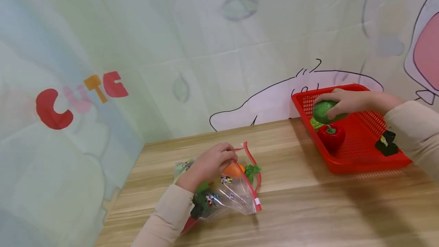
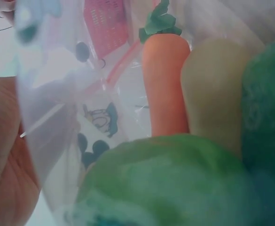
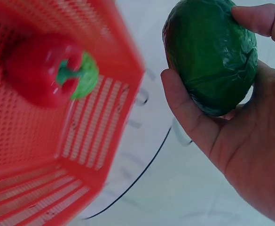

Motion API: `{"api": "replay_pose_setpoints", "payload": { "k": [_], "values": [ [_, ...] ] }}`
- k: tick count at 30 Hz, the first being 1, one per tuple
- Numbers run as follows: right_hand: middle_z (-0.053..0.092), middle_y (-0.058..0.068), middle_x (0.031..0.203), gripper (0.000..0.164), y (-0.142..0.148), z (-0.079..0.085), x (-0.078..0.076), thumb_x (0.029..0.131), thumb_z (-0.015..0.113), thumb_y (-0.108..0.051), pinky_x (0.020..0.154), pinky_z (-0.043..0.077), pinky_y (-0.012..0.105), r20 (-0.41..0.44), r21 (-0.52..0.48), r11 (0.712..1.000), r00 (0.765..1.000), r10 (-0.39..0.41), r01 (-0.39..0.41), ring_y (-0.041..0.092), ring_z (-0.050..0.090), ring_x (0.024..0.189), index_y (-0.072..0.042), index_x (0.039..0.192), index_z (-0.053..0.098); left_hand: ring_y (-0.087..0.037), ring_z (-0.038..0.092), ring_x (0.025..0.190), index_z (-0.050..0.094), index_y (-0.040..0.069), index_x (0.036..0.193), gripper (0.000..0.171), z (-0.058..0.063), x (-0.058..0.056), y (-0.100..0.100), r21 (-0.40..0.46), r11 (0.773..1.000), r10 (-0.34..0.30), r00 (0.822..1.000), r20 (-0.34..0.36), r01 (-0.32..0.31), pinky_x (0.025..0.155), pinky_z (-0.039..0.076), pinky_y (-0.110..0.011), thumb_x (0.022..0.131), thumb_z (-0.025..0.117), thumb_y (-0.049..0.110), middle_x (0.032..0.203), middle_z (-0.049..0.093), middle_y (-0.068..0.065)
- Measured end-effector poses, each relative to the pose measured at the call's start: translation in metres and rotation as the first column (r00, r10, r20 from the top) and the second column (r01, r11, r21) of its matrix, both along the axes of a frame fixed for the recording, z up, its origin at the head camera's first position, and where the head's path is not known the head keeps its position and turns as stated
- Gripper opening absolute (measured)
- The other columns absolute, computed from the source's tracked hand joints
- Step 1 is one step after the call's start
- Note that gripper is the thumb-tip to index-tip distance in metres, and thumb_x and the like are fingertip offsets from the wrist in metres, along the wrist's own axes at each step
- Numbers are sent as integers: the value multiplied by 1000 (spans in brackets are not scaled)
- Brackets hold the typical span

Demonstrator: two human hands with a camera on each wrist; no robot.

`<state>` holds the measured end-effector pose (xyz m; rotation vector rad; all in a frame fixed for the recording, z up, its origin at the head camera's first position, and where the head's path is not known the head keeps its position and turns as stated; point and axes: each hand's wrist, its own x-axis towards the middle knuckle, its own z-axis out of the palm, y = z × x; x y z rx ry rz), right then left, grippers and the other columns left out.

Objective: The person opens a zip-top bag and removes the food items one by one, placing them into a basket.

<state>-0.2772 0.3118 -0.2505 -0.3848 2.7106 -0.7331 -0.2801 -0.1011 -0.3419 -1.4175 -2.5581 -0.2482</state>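
My right hand (image 1: 353,101) grips a dark green oval fruit (image 1: 321,113) above the far left part of a red basket (image 1: 367,166). Its glossy, wrinkled skin (image 3: 212,56) shows between thumb and fingers in the right wrist view. At the table's left, my left hand (image 1: 210,164) pinches the upper edge of a clear zip bag (image 1: 236,201) with a red zip, its mouth gaping toward the right. Inside the bag, the left wrist view shows a carrot (image 2: 165,84), a pale tan long piece (image 2: 215,89), a rounded green piece (image 2: 161,181) and a darker green one (image 2: 269,113).
In the basket lie a red bell pepper (image 1: 332,139), a light green bumpy piece (image 1: 314,124) and a black shape (image 1: 386,145) near its right side. A wooden table (image 1: 284,151) carries both basket and bag. Behind it hangs a printed cloth (image 1: 192,48).
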Motion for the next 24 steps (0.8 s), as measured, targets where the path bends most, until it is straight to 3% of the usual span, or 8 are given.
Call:
{"api": "replay_pose_setpoints", "payload": {
  "k": [7, 13, 20, 24],
  "values": [
    [43, 21, 118, 56, 38, -18, -11, 84, 56, -14, 72, 52, 34, -15, -40, 997, 998, -60, 60, 27, 48, 98, -2, 134, 35, -15, 56, 96, 66, 17, 95, 11, -1, 1, 0, 5, 1000, -8, 1000, -9, 8, 88, 50, -28, 88, 61, 10, 105, 59, 1],
    [41, 24, 117, 56, 62, -34, -14, 88, 54, -19, 72, 51, 35, 11, -46, 991, 992, -124, 124, 30, 48, 97, 1, 135, 32, -15, 56, 97, 66, 16, 96, 11, -3, 1, 0, 13, 1000, -18, 1000, -7, 18, 88, 50, -28, 88, 61, 10, 105, 58, 1],
    [44, 28, 114, 55, 78, -53, -16, 86, 57, -20, 67, 42, 30, -111, -12, 986, 980, -167, 167, 36, 44, 98, 5, 130, 37, -15, 56, 96, 66, 16, 95, 11, -4, 0, -2, 18, 1000, -15, 1000, -20, 15, 88, 50, -28, 87, 61, 10, 104, 58, 1],
    [46, 31, 107, 58, 76, -67, -22, 82, 62, -19, 68, 46, 35, -121, 25, 981, 975, -188, 192, 41, 44, 95, 9, 126, 37, -14, 56, 96, 67, 16, 95, 11, -4, 3, -7, 11, 1000, 6, 1000, -12, -6, 87, 50, -28, 87, 62, 11, 104, 58, 1]
  ]
}}
